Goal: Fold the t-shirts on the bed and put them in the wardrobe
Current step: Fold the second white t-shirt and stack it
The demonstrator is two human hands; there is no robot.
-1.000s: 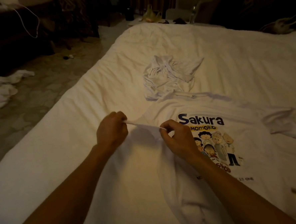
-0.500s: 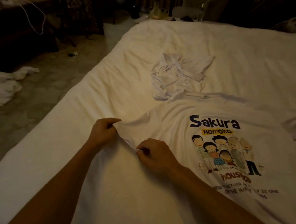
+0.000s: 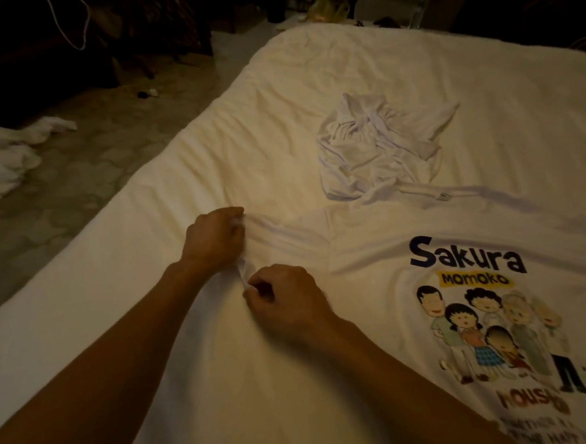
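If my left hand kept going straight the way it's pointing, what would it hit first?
Probably the crumpled white shirt, after a stretch of bare bed sheet. Your left hand points toward it, though depth is hard to judge.

Your left forearm comes in from 7 o'clock, your right from 5 o'clock. Your left hand [image 3: 214, 240] is curled, knuckles up, pinching the t-shirt [image 3: 372, 251]. Your right hand [image 3: 286, 301], at its 5 o'clock, pinches it too.
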